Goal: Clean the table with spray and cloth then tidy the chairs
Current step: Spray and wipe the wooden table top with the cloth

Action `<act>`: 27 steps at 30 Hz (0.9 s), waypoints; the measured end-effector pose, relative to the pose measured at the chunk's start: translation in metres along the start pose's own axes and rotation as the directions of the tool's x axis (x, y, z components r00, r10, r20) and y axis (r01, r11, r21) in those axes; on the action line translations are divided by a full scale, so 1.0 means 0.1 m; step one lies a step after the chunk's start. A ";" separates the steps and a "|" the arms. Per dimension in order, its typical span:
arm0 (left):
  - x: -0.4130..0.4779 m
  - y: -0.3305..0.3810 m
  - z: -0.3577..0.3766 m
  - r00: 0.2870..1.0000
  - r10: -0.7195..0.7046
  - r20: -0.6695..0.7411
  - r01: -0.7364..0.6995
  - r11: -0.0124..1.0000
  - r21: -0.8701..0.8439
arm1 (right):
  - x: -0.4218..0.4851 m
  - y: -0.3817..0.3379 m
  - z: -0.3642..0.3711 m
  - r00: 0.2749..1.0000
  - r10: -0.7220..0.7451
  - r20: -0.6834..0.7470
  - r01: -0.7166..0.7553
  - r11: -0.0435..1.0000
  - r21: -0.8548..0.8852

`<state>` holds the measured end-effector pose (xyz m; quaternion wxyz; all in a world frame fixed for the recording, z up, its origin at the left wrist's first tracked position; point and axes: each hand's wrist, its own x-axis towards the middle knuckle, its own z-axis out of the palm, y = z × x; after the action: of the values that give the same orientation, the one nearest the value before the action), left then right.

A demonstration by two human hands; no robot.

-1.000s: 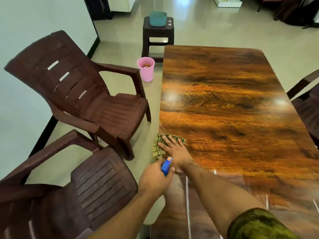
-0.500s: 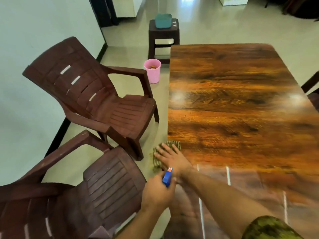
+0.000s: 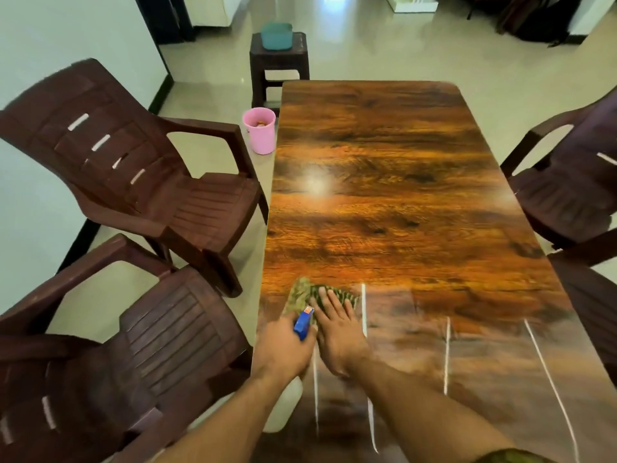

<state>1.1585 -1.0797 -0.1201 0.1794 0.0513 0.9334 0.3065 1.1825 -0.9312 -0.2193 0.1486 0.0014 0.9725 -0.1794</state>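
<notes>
view: head, down the length of the tabletop [image 3: 384, 202]
right grip [image 3: 339, 332]: released, fingers straight, palm flat on cloth [image 3: 302, 294]; flat press likely for full wiping contact
cloth: green, bunched, on tabletop near left edge, toward near-left corner
left grip [image 3: 283, 350]: clenched round spray bottle [image 3: 304, 323], blue nozzle forward, just beside cloth; probably kept handy for a respray
far left chair [image 3: 133, 168]: angled away from left edge, not yet tucked
near left chair [image 3: 160, 345]: same, pulled out
right chair [image 3: 567, 195]: near right edge
step: wiping, by the look; chairs not yet tidied
</notes>
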 end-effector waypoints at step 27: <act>-0.59 1.89 1.85 0.952 0.140 0.272 -0.161 0.986 0.055 | -1.82 3.31 -0.76 0.813 0.556 -0.172 -0.548 0.831 0.095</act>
<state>1.2785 -0.8370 -0.1285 0.2779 0.1699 0.9050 0.2738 1.3528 -0.5859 -0.2142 0.0993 0.3037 0.9360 -0.1475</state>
